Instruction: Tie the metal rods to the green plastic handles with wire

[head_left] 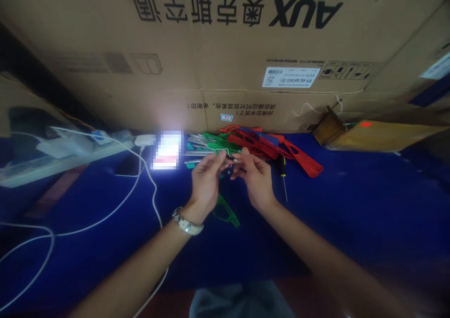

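My left hand (206,179), with a pale bracelet at the wrist, is closed in a pinch over the blue table. Facing it, my right hand (257,179) pinches too, and the fingertips of both nearly meet. A thin pale bent wire (225,151) shows between them; what else they grip is too small and blurred to name. Below the hands lies a green plastic piece (228,215) with a long opening. Just behind them is a pile of red plastic pieces (304,159), green pieces (213,140) and metal rods (197,153). A screwdriver (283,172) lies beside my right hand.
A large cardboard box (168,74) walls off the back of the blue table (337,215). On the left are a bright-screened device (167,150), a power strip (66,156) and loose white cables (154,196). A yellow-brown packet (386,137) is at the back right.
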Demonstrator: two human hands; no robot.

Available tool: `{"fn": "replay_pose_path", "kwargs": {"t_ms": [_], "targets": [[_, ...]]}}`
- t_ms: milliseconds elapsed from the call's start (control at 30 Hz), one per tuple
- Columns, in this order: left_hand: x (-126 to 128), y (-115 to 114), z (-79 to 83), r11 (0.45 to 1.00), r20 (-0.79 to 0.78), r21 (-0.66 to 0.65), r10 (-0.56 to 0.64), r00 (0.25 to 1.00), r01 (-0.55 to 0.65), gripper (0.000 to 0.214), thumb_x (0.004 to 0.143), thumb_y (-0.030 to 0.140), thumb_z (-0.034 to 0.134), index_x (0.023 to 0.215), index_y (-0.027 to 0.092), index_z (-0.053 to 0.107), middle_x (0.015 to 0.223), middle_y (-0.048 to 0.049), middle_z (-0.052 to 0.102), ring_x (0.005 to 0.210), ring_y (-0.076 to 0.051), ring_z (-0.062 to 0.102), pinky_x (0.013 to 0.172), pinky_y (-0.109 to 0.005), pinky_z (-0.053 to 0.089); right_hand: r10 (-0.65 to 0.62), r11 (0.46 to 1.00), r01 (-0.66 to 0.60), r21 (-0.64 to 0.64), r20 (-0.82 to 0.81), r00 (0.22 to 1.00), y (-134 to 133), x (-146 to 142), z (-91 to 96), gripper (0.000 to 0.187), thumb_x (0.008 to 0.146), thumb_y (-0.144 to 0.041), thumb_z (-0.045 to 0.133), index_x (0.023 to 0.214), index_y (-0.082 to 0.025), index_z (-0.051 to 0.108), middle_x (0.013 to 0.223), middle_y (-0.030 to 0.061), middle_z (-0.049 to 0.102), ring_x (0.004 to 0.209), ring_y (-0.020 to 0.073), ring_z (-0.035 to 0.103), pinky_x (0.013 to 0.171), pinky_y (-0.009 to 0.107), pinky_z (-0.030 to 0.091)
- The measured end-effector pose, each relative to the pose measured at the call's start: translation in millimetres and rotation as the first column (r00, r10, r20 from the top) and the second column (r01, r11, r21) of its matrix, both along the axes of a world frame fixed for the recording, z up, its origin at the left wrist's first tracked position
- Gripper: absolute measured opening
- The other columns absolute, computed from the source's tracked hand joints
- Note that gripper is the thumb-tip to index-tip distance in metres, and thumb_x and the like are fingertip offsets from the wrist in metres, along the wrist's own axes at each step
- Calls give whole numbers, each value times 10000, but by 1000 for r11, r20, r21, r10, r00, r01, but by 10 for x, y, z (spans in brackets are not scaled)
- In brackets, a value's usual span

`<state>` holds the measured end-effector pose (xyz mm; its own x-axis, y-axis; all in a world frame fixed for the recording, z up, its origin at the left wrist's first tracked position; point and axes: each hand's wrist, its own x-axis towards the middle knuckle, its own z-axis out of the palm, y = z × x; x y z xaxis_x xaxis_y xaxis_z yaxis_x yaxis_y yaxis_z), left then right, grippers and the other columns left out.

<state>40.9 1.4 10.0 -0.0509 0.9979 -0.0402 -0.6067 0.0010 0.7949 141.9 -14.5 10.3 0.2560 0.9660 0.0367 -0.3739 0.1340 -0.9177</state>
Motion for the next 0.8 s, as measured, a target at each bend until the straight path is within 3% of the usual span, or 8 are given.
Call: {"fn": "replay_pose_path", "kwargs": {"t_ms": [133, 167, 233, 300, 400, 567, 633, 800], "targets": [[-93, 97, 31, 997, 41, -71, -5, 999, 8, 185, 622, 226, 896, 656, 178, 720, 716, 19, 688, 692, -85, 643, 704, -213, 515, 5, 999, -14, 32, 278, 960, 32, 222, 56, 381, 879, -580, 572, 888, -218, 691, 649, -6, 633, 491, 120, 471, 457, 265, 415], [-108, 111, 36, 997, 38, -77, -6, 999, 9, 178, 629, 223, 892, 657, 178, 722, 715, 19, 684, 692, -84, 643, 704, -214, 515, -64, 996, 34, 81, 403, 913, 48, 305, 59, 341, 897, -529, 569, 853, -213, 690, 651, 0, 625, 514, 123, 482, 496, 272, 430], [-122, 120, 40, 997, 31, -78, -19, 999, 21, 178, 636, 230, 892, 661, 177, 724, 711, 18, 679, 690, -84, 642, 701, -213, 514, -217, 971, 92, 220, 652, 726, 85, 466, 43, 205, 872, -404, 626, 892, -216, 706, 815, 36, 676, 711, 164, 591, 688, 319, 500], [-123, 114, 34, 996, 23, -77, -36, 999, 38, 191, 630, 247, 900, 668, 176, 726, 713, 19, 679, 689, -82, 641, 687, -207, 508, -191, 972, -1, 233, 798, 572, 115, 572, 0, 255, 789, -341, 705, 1013, -221, 717, 1059, 80, 682, 910, 221, 627, 839, 386, 505], [-117, 102, 17, 997, 6, -70, -40, 999, 40, 211, 616, 270, 910, 679, 175, 733, 716, 20, 678, 689, -78, 634, 656, -192, 490, 23, 967, -232, 105, 870, 493, 121, 577, -73, 451, 775, -311, 719, 1211, -218, 656, 1159, 100, 694, 1038, 265, 635, 925, 449, 471], [-123, 106, 21, 999, -13, -31, -45, 999, 44, 218, 624, 297, 905, 682, 178, 732, 716, 13, 678, 688, -87, 626, 668, -207, 492, -76, 975, -184, 121, 969, 234, 76, 423, -89, 552, 752, -357, 787, 1271, -247, 634, 1150, 92, 705, 1136, 331, 555, 982, 533, 371], [-131, 109, 25, 998, -33, -28, -52, 998, 51, 234, 615, 313, 908, 690, 180, 732, 723, 9, 678, 691, -96, 627, 666, -219, 499, -105, 975, -167, 144, 969, 224, 78, 412, -75, 428, 791, -327, 752, 1202, -239, 667, 1090, 87, 703, 1079, 316, 573, 949, 509, 400], [-126, 101, -21, 1000, -209, -15, 22, 978, -26, 310, 594, 387, 911, 639, 175, 689, 690, 17, 651, 634, -108, 586, 547, -227, 470, -140, 955, -184, 231, 903, 407, 101, 467, -73, 254, 819, -228, 689, 1073, -233, 668, 1024, 63, 686, 948, 241, 662, 870, 397, 506]]}}
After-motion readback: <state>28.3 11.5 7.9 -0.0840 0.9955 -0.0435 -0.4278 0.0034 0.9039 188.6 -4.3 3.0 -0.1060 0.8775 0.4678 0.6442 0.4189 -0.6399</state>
